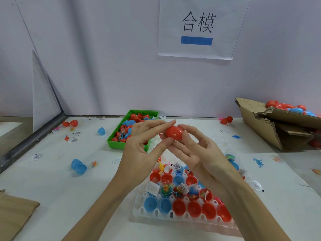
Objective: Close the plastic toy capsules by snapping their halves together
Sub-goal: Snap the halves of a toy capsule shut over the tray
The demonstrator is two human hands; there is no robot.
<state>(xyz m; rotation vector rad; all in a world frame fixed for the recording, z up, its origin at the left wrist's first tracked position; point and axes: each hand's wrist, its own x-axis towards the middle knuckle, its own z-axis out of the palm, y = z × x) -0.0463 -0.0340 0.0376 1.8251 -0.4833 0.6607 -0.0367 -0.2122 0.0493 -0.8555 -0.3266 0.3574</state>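
A red egg-shaped capsule [174,132] is held up above the table between both hands. My left hand [141,150] pinches its left end between thumb and fingers. My right hand [194,150] pinches its right end the same way. Below the hands lies a white tray [139,208] with rows of open red and blue capsule halves, several holding small toys and paper slips. The hands hide the tray's far part.
A green bin [115,142] of red and blue halves stands behind the hands. A torn cardboard box [257,126] with capsules sits at the right. Loose blue halves [78,166], a red open capsule [70,123], labels and toy dinosaurs litter the table.
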